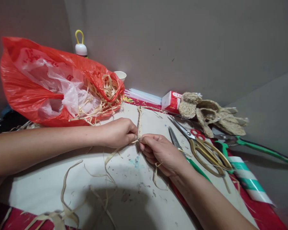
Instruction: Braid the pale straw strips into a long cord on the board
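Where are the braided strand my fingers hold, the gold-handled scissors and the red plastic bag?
Braided strand [139, 123]: head view, on its upper stretch.
Gold-handled scissors [189, 134]: head view, on the pivot.
Red plastic bag [24, 80]: head view, on its left wall.

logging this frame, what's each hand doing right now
Left hand: closed, pinching the near end of the braided cord.
Right hand: closed, pinching the same braided cord alongside.

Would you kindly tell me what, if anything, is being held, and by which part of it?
A straw braid, pinched at its near end by both the left grip and the right grip.
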`<action>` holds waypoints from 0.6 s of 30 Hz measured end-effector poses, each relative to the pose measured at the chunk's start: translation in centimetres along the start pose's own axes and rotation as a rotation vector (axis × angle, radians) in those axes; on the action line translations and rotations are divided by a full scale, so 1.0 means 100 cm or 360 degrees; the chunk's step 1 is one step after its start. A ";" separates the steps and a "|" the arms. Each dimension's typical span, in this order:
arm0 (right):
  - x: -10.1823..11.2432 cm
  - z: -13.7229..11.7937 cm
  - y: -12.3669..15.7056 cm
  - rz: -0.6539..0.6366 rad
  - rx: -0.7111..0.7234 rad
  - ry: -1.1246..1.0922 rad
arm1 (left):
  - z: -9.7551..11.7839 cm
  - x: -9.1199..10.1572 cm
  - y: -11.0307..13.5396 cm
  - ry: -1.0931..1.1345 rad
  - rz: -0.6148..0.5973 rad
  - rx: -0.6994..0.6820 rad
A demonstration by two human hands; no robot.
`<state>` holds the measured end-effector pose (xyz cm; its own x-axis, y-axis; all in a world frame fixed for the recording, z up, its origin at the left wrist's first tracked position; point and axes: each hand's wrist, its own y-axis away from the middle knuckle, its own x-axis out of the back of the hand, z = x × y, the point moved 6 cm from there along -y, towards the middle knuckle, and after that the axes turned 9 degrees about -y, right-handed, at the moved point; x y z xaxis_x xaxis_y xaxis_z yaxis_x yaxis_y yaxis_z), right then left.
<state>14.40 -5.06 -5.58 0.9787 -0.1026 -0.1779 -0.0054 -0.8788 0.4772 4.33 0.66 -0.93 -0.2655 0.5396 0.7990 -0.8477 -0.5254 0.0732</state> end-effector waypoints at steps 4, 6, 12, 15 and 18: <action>-0.003 -0.001 0.000 -0.0004 0.0023 -0.0032 | 0.010 0.007 0.007 -0.0355 0.0090 0.0027; -0.005 -0.001 0.001 -0.0029 0.0037 -0.0081 | 0.017 0.006 0.013 -0.0559 0.0120 0.0038; -0.009 0.001 0.001 -0.0161 0.0049 -0.0276 | 0.037 -0.015 0.024 -0.1175 0.0117 -0.0163; -0.009 0.002 0.001 -0.0216 0.0024 -0.0303 | 0.039 -0.025 0.025 -0.1306 0.0100 -0.0243; -0.008 0.003 0.001 -0.0242 0.0005 -0.0306 | 0.039 -0.029 0.027 -0.1389 0.0181 -0.0319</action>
<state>13.56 -5.19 -5.66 0.9111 -0.0554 -0.4084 0.1382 -0.8924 0.4295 4.57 -4.92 -0.72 0.0215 -0.2428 0.9698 -0.9234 -0.3766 -0.0738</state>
